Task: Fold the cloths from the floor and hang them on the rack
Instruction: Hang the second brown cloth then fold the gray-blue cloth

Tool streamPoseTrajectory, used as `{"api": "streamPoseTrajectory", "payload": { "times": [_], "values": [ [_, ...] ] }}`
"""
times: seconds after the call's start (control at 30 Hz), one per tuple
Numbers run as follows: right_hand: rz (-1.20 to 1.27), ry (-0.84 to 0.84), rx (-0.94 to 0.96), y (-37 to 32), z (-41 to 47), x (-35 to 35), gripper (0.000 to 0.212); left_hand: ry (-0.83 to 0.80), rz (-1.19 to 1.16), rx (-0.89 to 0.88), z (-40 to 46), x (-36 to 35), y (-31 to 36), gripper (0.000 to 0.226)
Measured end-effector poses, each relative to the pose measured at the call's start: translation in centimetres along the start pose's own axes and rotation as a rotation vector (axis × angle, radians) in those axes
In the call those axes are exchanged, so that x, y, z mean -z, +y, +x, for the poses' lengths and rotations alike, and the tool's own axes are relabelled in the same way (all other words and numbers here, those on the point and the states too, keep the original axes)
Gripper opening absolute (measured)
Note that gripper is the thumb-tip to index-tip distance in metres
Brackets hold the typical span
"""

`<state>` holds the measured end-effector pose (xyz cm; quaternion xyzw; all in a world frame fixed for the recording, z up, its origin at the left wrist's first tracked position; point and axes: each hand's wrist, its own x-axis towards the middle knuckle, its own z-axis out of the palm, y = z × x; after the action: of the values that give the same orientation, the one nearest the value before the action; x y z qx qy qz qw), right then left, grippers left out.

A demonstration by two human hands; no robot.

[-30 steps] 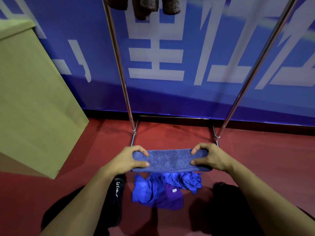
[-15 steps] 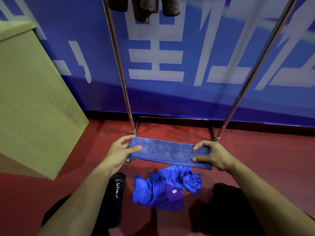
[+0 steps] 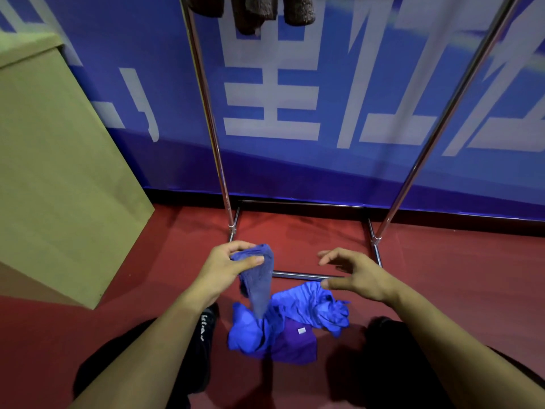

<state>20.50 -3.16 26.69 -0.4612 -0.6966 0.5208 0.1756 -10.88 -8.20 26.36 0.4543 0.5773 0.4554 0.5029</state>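
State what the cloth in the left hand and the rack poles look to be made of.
Cloth held by the left hand: seemingly terry or microfibre, matte, with a nubby pile, hanging limp. Rack poles: apparently polished metal, chrome-like, with bright streaked reflections along them.

Red floor point(image 3: 442, 276), bearing a heap of bright blue cloths point(image 3: 309, 308) atop a purple one point(image 3: 295, 343), the metal rack's base point(image 3: 298, 274), and a cardboard box point(image 3: 59, 172).

Dim, bluish indoor light, dark shadows underfoot, wide-angle bending at the edges.
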Motion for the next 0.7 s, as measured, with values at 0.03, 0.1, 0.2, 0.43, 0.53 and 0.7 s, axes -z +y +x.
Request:
{"api": "streamPoseTrajectory", "payload": {
  "times": [0.03,0.1,0.2,0.43,0.53,0.7],
  "values": [
    [0.008,-0.019,0.015,-0.4,0.0,-0.5,0.041,-0.015,0.018,0.008,-0.1,-0.3,-0.1,0.025],
    [0.033,-0.044,0.051,-1.0,-0.1,-1.8,0.047,-0.056,0.049,0.015,-0.3,-0.7,-0.1,0.023],
    [0.076,-0.068,0.104,-1.6,0.0,-3.9,0.065,-0.151,0.024,0.015,-0.7,-1.4,0.1,0.025],
    [0.181,-0.293,-0.015,-2.6,0.2,-7.0,0.052,-0.170,-0.228,0.067,-0.8,-2.0,0.9,0.030],
    [0.237,-0.306,-0.068,-2.6,0.3,-7.5,0.033,-0.119,-0.315,0.071,-0.5,-1.9,1.1,0.037],
    [0.416,-0.167,-0.067,-3.8,0.2,-7.2,0.027,-0.197,-0.482,0.209,-0.8,-2.6,0.9,0.061]
  ]
}}
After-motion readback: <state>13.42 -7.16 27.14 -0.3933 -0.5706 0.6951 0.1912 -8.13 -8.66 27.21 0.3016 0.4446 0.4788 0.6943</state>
